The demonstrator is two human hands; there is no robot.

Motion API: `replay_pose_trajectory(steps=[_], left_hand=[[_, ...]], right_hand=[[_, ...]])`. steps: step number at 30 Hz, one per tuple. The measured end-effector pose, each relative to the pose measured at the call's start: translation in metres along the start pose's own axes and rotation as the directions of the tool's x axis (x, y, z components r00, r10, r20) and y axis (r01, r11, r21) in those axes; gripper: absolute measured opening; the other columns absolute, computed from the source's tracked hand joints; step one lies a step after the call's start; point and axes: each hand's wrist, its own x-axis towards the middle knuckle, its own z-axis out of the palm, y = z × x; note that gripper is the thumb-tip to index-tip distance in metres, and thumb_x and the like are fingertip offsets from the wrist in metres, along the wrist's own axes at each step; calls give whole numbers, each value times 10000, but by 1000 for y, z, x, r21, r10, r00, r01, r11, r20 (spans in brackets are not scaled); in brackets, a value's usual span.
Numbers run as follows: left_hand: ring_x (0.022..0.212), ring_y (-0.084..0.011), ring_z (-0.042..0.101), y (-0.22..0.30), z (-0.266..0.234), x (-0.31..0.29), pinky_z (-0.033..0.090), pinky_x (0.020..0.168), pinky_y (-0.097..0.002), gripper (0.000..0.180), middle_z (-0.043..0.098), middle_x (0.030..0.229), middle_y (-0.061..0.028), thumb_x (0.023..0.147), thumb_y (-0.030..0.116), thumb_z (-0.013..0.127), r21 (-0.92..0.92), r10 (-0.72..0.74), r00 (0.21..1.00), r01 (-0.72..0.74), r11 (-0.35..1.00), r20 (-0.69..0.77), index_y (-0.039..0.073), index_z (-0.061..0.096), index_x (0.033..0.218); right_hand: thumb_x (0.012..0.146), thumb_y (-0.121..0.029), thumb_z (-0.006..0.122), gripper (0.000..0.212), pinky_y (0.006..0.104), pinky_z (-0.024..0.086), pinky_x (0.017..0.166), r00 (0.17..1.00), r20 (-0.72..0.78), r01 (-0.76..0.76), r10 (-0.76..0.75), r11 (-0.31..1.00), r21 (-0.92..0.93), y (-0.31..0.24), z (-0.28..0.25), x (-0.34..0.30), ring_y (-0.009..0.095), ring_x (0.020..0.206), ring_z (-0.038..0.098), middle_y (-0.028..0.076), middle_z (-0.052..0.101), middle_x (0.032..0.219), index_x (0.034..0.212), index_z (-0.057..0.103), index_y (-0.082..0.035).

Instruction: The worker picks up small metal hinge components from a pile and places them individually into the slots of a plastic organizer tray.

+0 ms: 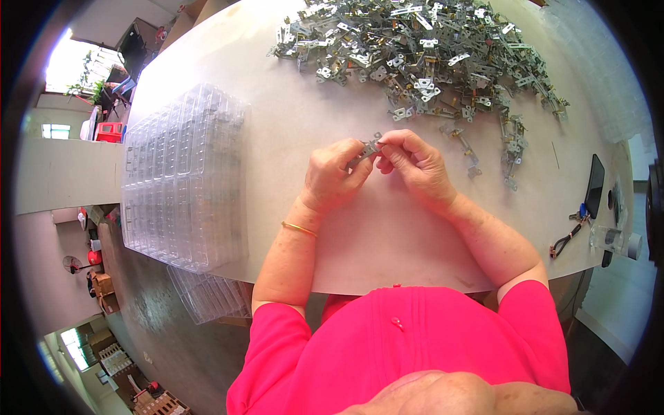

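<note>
Both my hands meet over the middle of the white table [277, 104]. My left hand [330, 173] is closed round a small metal bracket [364, 150], silver-grey with holes in its end. The fingertips of my right hand [417, 166] pinch at the same bracket from the other side; part of it is hidden by the fingers. Beyond my hands lies a big heap of similar metal brackets [415, 55], some with brass-coloured bits. A few loose pieces [513, 149] lie at the heap's near right side.
Clear plastic compartment trays [183, 173] are stacked on the table's left, with more trays [211, 294] below the edge. To the right lie a dark phone [594, 185], a black strap with keys [568, 238], a clear cup [609, 239] and a thin rod [555, 155].
</note>
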Motion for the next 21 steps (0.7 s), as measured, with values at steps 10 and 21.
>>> replay_pose_trajectory(steps=[10, 21], left_hand=[[642, -116, 549, -7, -18, 0, 437, 597, -269, 218, 596, 718, -57, 874, 179, 583, -172, -131, 976, 161, 972, 175, -19, 671, 898], [668, -75, 561, -2, -2, -1, 472, 613, -235, 119, 634, 787, -27, 873, 38, 674, -161, -174, 983, 163, 973, -56, 0, 654, 984]], right_hand=[[1013, -101, 569, 129, 266, 572, 734, 989, -147, -11, 35, 987, 159, 0, -2, 5, 108, 821, 659, 37, 661, 932, 1109, 619, -31], [994, -125, 613, 125, 215, 480, 552, 994, -111, -18, 12, 998, -53, -6, 7, -3, 46, 616, 560, -17, 599, 763, 1094, 654, -62]])
